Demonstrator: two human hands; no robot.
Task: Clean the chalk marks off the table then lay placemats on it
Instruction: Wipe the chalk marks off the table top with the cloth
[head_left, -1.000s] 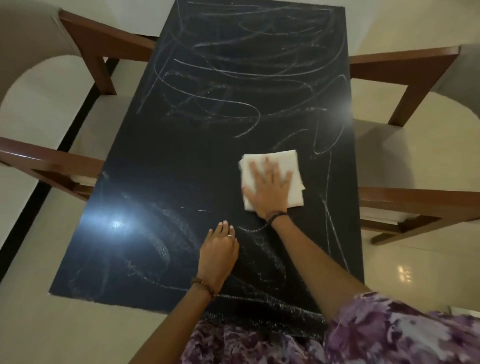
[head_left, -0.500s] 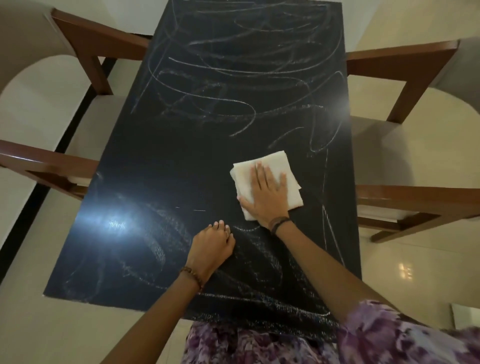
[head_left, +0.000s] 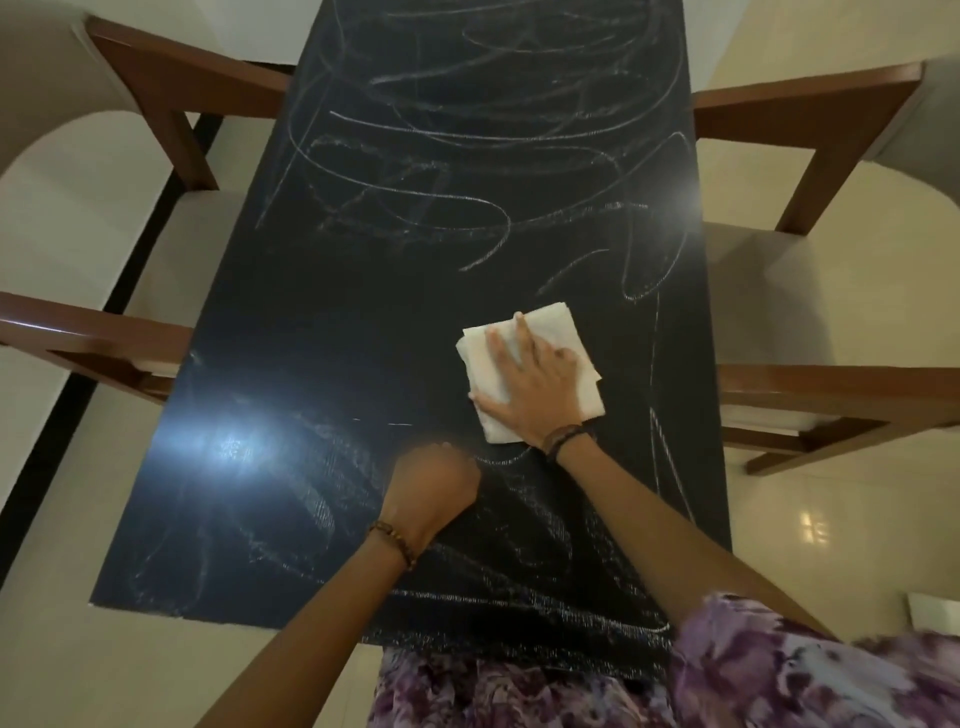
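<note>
A long black table (head_left: 322, 322) runs away from me, scrawled with white chalk marks (head_left: 467, 135) over its far half and fainter smears near me. A folded white cloth (head_left: 556, 325) lies right of the table's middle. My right hand (head_left: 535, 384) presses flat on the cloth with fingers spread. My left hand (head_left: 431, 483) rests on the table just near-left of the cloth, fingers curled under, holding nothing I can see. No placemats are in view.
Wooden chairs with pale seats flank the table: two on the left (head_left: 171, 88) (head_left: 93, 338), two on the right (head_left: 810, 104) (head_left: 831, 395). The floor is pale tile (head_left: 810, 525). A bright light glare sits on the table's near left (head_left: 234, 447).
My right hand has slid the cloth a little to the left and turned it. My left hand has curled from flat into a loose fist.
</note>
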